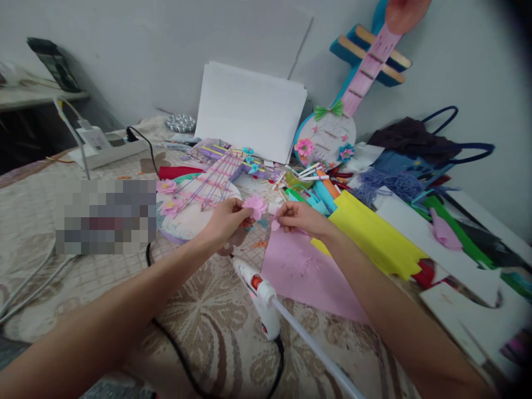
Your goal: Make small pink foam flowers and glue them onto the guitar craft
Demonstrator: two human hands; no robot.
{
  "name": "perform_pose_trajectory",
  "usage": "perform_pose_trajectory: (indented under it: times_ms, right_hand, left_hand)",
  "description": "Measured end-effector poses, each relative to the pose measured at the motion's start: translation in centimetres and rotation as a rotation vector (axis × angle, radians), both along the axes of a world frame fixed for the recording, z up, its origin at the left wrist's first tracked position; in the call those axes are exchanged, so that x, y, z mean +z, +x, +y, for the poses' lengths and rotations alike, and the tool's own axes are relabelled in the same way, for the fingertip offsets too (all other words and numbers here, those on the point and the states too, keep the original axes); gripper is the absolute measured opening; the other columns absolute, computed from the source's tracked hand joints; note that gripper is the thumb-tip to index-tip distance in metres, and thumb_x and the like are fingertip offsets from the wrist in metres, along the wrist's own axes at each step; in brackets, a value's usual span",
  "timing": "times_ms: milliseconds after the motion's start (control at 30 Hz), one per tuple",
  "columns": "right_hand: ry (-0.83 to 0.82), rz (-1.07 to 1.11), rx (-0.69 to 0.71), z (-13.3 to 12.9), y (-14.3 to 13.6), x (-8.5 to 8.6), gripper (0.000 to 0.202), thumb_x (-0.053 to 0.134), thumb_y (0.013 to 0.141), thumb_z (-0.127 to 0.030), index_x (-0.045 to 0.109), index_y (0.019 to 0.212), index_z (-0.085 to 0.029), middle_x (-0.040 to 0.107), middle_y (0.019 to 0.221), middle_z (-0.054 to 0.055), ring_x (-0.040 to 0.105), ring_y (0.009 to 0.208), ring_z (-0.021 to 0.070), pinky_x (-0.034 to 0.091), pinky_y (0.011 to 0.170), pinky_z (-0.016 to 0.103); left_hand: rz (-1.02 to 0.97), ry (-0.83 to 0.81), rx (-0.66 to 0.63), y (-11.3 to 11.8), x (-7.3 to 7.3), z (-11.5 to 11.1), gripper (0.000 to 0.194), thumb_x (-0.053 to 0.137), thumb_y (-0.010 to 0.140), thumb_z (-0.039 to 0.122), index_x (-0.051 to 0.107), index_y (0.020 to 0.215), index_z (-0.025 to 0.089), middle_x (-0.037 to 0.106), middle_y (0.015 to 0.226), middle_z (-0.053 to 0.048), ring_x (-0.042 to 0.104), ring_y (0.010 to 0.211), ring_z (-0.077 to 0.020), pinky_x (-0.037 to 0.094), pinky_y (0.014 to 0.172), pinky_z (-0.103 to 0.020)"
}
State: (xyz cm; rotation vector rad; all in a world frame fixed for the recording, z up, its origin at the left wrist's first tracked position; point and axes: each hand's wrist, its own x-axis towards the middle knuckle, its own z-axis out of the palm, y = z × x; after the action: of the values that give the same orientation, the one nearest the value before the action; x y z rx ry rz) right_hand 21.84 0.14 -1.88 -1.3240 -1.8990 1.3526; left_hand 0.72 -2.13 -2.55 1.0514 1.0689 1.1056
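Between the thumb and fingers of my left hand [229, 220] is a pink paper flower [255, 206]. Just to its right, my right hand [301, 218] pinches a small pink petal [275, 225], above the corner of a pink paper sheet [307, 271]. Below both hands lies a white glue gun [254, 288] with a long clear glue stick [316, 346] in its back end. Behind my left hand rests a craft lute [199, 216] with pink flowers and purple strings, partly hidden by that hand.
A second craft lute [326, 136] leans on the wall at the back right. Yellow paper [376, 233], blue yarn [386, 185] and white board pieces crowd the right side. A power strip [110, 152] stands at left; a black cable [178, 352] runs across the front. One patch at left is blurred out.
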Motion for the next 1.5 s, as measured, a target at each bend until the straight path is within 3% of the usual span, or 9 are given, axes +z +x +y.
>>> perform_pose_trajectory:
  times_ms: [200, 400, 500, 600, 767, 900, 1133, 1333, 1500]
  right_hand:
    - [0.15, -0.167, -0.073, -1.9, 0.2, 0.8, 0.014, 0.05, 0.075, -0.018, 0.059, 0.086, -0.015, 0.058, 0.067, 0.001, 0.055, 0.05, 0.0086, 0.041, 0.042, 0.018]
    - [0.217, -0.146, -0.095, -2.0, 0.1, 0.5, 0.015, 0.047, 0.078, -0.02, 0.056, 0.09, -0.017, 0.058, 0.068, 0.0, 0.055, 0.049, 0.0091, 0.04, 0.041, 0.019]
    - [0.271, -0.227, -0.066, -2.0, 0.1, 0.2, 0.012, 0.045, 0.081, -0.024, 0.055, 0.078, -0.017, 0.054, 0.059, -0.002, 0.052, 0.045, 0.0091, 0.038, 0.042, 0.02]
    - [0.368, -0.366, -0.042, -2.2, 0.1, 0.2, 0.027, 0.041, 0.085, -0.029, 0.053, 0.064, -0.017, 0.05, 0.052, -0.002, 0.049, 0.045, 0.0094, 0.036, 0.044, 0.021]
    - [0.469, -0.317, -0.124, -2.4, -0.4, 0.5, 0.017, 0.042, 0.073, -0.01, 0.056, 0.079, -0.017, 0.059, 0.07, 0.0, 0.053, 0.05, 0.0086, 0.038, 0.048, 0.021]
    - [0.447, -0.287, -0.179, -2.5, -0.8, 0.8, 0.022, 0.035, 0.068, -0.003, 0.053, 0.069, -0.017, 0.058, 0.063, -0.001, 0.052, 0.048, 0.008, 0.039, 0.05, 0.021]
    - [0.386, -0.37, -0.096, -3.4, -1.3, 1.2, 0.022, 0.038, 0.088, -0.026, 0.055, 0.076, -0.018, 0.054, 0.056, -0.002, 0.05, 0.042, 0.0084, 0.037, 0.047, 0.022]
    - [0.22, 0.133, -0.2, -3.4, -2.7, 0.3, 0.025, 0.055, 0.079, -0.035, 0.051, 0.099, -0.021, 0.058, 0.086, 0.0, 0.046, 0.04, 0.0042, 0.033, 0.036, 0.019]
    - [0.11, 0.356, -0.239, -2.9, -3.8, -0.3, 0.028, 0.06, 0.072, -0.028, 0.047, 0.095, -0.02, 0.054, 0.079, -0.003, 0.049, 0.045, 0.0048, 0.031, 0.035, 0.017]
  left_hand:
    - [-0.017, -0.02, -0.017, 0.2, -0.1, -0.2, 0.011, 0.062, 0.071, 0.013, 0.051, 0.071, 0.014, 0.061, 0.061, -0.001, 0.058, 0.054, -0.0091, 0.049, 0.058, -0.022]
    - [-0.008, -0.029, -0.019, 0.2, 0.2, -0.3, 0.011, 0.062, 0.071, 0.014, 0.051, 0.071, 0.014, 0.061, 0.061, -0.002, 0.058, 0.054, -0.0091, 0.048, 0.058, -0.022]
    - [-0.009, -0.027, -0.023, 0.1, 0.2, -0.3, 0.013, 0.062, 0.071, 0.014, 0.049, 0.069, 0.014, 0.061, 0.061, -0.002, 0.057, 0.053, -0.009, 0.048, 0.058, -0.022]
    - [-0.012, -0.029, -0.028, 0.1, 0.1, -0.3, 0.013, 0.062, 0.071, 0.014, 0.049, 0.07, 0.015, 0.061, 0.061, -0.002, 0.057, 0.053, -0.009, 0.047, 0.058, -0.022]
    - [0.016, -0.023, -0.028, 0.2, 0.1, -0.3, 0.013, 0.062, 0.071, 0.015, 0.05, 0.07, 0.014, 0.061, 0.06, -0.002, 0.057, 0.054, -0.0094, 0.047, 0.058, -0.022]
    - [0.014, -0.018, -0.033, 0.2, 0.2, -0.3, 0.011, 0.061, 0.072, 0.014, 0.05, 0.07, 0.014, 0.061, 0.06, -0.002, 0.057, 0.053, -0.009, 0.046, 0.057, -0.022]
    - [0.023, -0.015, -0.066, 0.2, 0.0, -0.3, 0.011, 0.061, 0.072, 0.013, 0.05, 0.069, 0.015, 0.062, 0.06, -0.002, 0.057, 0.051, -0.0089, 0.045, 0.053, -0.02]
    - [0.039, -0.013, -0.098, 0.3, -0.2, -0.3, 0.009, 0.061, 0.072, 0.015, 0.052, 0.07, 0.015, 0.063, 0.063, -0.004, 0.057, 0.052, -0.0093, 0.047, 0.053, -0.02]
    - [0.057, -0.02, -0.133, 0.4, -0.3, -0.4, 0.01, 0.061, 0.072, 0.017, 0.052, 0.072, 0.014, 0.064, 0.066, -0.005, 0.059, 0.055, -0.01, 0.049, 0.056, -0.022]
